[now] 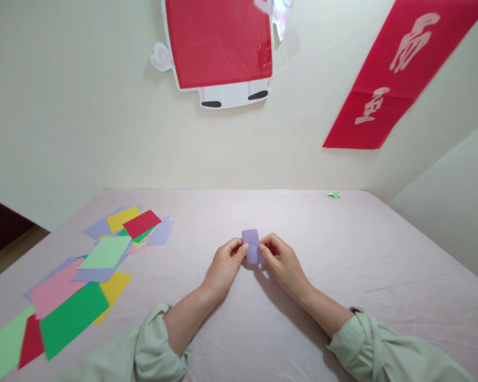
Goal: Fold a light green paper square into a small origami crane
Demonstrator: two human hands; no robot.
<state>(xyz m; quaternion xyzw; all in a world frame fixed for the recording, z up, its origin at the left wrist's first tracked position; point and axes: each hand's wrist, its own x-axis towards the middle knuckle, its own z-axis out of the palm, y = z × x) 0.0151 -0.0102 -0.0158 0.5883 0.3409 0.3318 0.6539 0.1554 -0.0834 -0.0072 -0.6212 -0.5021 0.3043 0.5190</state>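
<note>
A small folded purple paper (252, 244) stands upright between both hands at the middle of the pink-covered table (342, 254). My left hand (224, 265) pinches its left edge with thumb and fingers. My right hand (282, 261) pinches the right edge the same way. Both wrists rest low near the cloth, and pale green sleeves are pushed up on both forearms.
Several loose coloured paper sheets (83, 276) lie scattered on the table's left side, red, yellow, green, pink and purple. A small green folded piece (334, 194) sits at the far right edge by the wall. Red banners hang on the wall behind.
</note>
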